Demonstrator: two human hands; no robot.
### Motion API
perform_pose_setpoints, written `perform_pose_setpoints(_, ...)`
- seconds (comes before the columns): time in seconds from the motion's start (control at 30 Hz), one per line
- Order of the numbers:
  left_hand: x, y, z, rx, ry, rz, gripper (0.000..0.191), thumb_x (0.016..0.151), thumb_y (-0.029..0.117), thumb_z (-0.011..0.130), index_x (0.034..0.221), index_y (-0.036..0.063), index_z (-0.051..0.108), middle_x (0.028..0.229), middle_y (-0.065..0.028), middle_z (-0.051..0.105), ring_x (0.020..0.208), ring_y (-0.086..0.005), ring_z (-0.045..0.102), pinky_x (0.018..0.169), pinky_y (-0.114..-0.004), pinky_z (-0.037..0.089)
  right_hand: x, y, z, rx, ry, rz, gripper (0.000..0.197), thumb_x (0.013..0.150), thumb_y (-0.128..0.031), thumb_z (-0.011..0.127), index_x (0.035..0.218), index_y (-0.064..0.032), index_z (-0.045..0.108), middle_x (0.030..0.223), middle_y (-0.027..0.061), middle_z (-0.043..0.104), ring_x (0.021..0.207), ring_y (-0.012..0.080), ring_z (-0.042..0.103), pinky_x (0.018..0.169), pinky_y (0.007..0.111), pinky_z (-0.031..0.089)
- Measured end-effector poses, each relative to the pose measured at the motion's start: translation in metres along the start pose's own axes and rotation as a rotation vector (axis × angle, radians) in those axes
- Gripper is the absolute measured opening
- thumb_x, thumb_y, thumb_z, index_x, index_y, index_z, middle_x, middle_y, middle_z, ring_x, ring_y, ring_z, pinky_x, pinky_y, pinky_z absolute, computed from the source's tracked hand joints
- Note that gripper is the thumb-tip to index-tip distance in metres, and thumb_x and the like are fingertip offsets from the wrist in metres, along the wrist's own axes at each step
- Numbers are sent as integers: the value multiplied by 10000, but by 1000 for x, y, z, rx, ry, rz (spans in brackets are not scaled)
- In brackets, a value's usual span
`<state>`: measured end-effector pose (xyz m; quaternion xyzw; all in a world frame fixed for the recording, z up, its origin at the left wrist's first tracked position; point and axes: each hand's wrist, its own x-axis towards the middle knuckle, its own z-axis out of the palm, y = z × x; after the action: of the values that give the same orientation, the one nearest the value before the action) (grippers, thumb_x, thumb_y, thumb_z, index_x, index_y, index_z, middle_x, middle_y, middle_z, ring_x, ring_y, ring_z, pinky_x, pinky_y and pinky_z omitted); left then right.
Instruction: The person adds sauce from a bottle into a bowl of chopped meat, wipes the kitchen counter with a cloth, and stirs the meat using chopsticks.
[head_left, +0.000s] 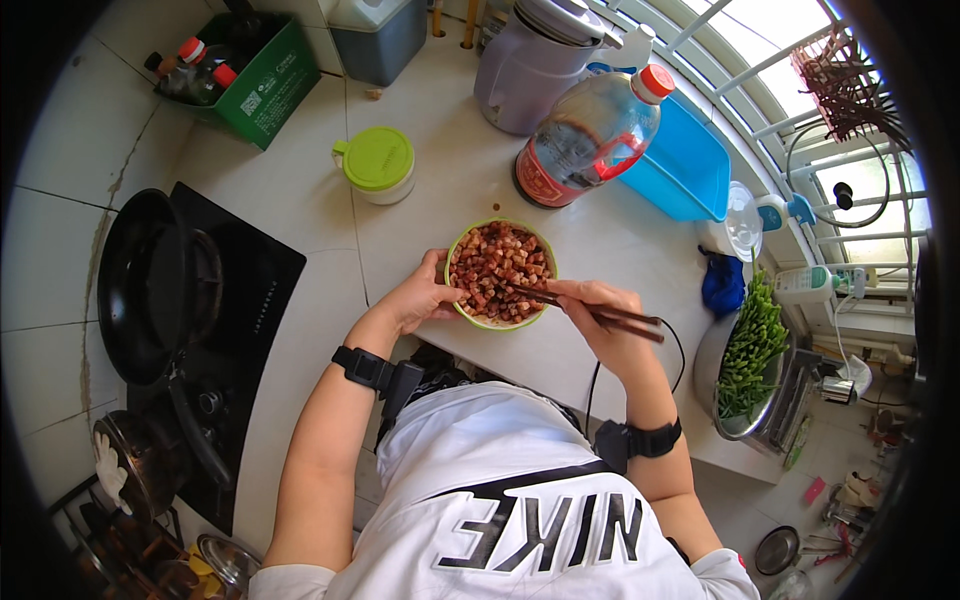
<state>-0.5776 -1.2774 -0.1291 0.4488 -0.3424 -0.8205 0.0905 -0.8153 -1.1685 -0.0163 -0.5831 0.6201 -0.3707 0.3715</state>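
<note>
A green-rimmed bowl (553, 259) rests near the front edge of the counter, filled with diced, reddish-brown meat (501, 262). My left hand (426, 295) grips the bowl's left side, thumb over the rim. In my right hand (604, 315) is a pair of dark wooden chopsticks (626, 321), their tips down in the meat. Beyond the bowl stands a large plastic bottle of dark liquid (589, 139) with a red cap and handle. A white jar with a lime-green lid (379, 159) sits to the far left of the bowl.
On the left, a black frying pan (146, 289) sits on a black cooktop (259, 300). A green box of bottles (262, 97) is at the back left. Behind the large bottle are a lilac jug (525, 71) and a blue plastic basin (686, 165). Green vegetables (750, 352) fill a metal basin (705, 375) at right.
</note>
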Motion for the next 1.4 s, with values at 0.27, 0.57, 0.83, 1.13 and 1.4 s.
perform_pose_setpoints(0.27,1,2,0,4,-33,16,720,890,27,627,1465,132,209,1337,-118,470,1184,-253,571,929,-438,555,1,2,17,-74,-42,-133,224,861,1,689,1074,-59,724,882,141,707,734,253,679,680,307,537)
perform_pose_setpoints(0.57,2,-6,-4,-17,-71,26,693,931,56,600,1484,148,192,1394,-94,429,1219,-258,550,948,-447,542,0,-16,35,-112,-102,-221,227,847,45,669,1041,-56,725,868,142,698,728,268,675,673,331,535)
perform_pose_setpoints(0.83,-2,-5,-4,17,-38,15,690,932,49,592,1489,155,198,1397,-94,423,1224,-258,545,943,-445,548,9,-25,1,-170,-25,-183,246,867,27,669,1086,-73,721,913,140,713,755,231,707,671,302,552)
perform_pose_setpoints(1.13,-4,-8,1,-16,18,35,671,931,60,612,1485,159,248,1375,-101,430,1220,-250,538,943,-433,557,11,-16,5,-179,-160,-154,186,858,5,680,1036,-37,713,974,155,709,840,298,699,745,340,557)
perform_pose_setpoints(1.4,-3,-4,4,1,12,36,667,934,66,616,1485,164,253,1363,-99,422,1214,-246,536,941,-421,560,36,-11,24,-145,-76,-225,182,866,-4,671,1040,-40,711,938,132,714,820,305,691,735,344,549)
